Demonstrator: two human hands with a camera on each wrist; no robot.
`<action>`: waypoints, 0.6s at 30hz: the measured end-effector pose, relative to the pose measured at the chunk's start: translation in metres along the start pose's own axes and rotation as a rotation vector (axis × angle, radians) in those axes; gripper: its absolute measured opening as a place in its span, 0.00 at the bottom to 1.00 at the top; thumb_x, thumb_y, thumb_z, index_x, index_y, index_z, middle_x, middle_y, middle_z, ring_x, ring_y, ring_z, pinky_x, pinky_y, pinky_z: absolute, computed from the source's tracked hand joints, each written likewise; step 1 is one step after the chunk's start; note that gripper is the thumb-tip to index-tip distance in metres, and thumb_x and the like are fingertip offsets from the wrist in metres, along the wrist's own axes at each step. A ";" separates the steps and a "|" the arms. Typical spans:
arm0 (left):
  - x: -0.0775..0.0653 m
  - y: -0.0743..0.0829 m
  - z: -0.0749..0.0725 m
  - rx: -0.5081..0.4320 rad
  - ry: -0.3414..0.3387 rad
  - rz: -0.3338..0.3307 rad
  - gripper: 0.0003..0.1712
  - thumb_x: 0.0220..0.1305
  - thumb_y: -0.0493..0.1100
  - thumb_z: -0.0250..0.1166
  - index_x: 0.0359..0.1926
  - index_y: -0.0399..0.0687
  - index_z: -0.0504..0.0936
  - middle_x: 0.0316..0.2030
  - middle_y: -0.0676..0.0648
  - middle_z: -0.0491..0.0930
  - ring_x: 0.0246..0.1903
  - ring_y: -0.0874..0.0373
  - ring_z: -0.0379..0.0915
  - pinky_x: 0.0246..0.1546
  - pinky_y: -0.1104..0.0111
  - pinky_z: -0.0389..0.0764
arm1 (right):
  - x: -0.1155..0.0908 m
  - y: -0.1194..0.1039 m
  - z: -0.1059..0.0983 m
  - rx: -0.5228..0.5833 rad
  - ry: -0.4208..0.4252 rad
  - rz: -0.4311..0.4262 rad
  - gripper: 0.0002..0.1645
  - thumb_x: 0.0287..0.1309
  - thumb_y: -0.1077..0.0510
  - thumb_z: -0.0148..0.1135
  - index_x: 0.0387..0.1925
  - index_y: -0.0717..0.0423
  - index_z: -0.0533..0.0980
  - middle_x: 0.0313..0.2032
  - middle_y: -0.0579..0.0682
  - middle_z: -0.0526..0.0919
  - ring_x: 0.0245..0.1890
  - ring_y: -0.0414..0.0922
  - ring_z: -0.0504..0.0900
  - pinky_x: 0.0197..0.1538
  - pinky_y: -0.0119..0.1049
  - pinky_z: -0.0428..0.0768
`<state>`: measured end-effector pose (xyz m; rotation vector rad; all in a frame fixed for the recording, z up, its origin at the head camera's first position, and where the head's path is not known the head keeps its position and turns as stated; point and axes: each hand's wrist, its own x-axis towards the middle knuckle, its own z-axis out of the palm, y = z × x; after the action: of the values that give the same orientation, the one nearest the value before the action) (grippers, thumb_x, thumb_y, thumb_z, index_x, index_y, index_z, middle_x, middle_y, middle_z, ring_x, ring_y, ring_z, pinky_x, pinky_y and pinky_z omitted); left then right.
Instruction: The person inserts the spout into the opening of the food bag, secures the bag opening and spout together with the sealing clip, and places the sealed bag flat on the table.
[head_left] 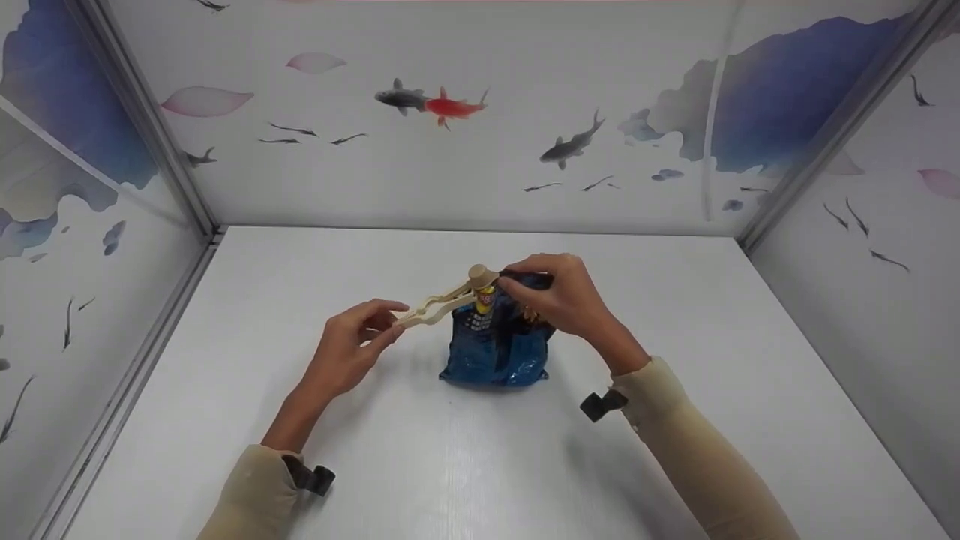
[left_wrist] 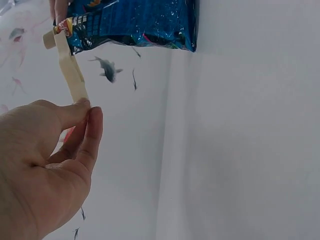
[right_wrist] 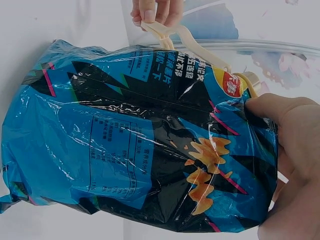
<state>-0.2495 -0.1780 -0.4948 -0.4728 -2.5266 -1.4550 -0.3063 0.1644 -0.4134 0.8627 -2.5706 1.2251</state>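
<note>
A blue and black chip bag [head_left: 499, 358] stands on the white table, its printed chips and lettering facing the right wrist view. Across its top lies a beige bag clip [head_left: 435, 306], with a round spout cap [head_left: 478, 274] at its right end. In the head view the clip's two arms are spread apart at the left. My left hand [head_left: 346, 349] pinches the clip's left end between thumb and fingertips. My right hand [head_left: 566, 292] grips the top right corner of the bag [right_wrist: 150, 145], thumb in front, right beside the clip's capped end. The right fingers behind the bag are partly hidden.
The white table [head_left: 360, 465] is closed in by a back panel [head_left: 450, 180] and side panels printed with fish and petals. Metal rails [head_left: 142, 375] run along the side edges. A small black camera mount [head_left: 604, 405] sits at each wrist.
</note>
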 end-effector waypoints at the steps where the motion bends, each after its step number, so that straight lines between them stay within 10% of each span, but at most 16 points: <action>1: 0.000 0.000 0.000 0.005 -0.007 0.008 0.18 0.75 0.42 0.71 0.63 0.59 0.86 0.46 0.51 0.88 0.48 0.59 0.87 0.56 0.65 0.89 | 0.000 0.000 0.000 -0.002 0.001 -0.001 0.14 0.72 0.49 0.72 0.53 0.48 0.91 0.47 0.46 0.93 0.43 0.43 0.89 0.48 0.39 0.92; 18: 0.000 0.000 -0.002 0.050 -0.072 0.177 0.24 0.79 0.34 0.64 0.65 0.67 0.86 0.51 0.54 0.84 0.52 0.62 0.80 0.51 0.67 0.86 | 0.000 0.000 0.002 0.014 0.016 -0.034 0.13 0.71 0.51 0.73 0.51 0.49 0.91 0.46 0.47 0.93 0.41 0.42 0.89 0.44 0.32 0.89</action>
<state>-0.2497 -0.1796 -0.4935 -0.7328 -2.4956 -1.3299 -0.3064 0.1633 -0.4147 0.8909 -2.5274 1.2367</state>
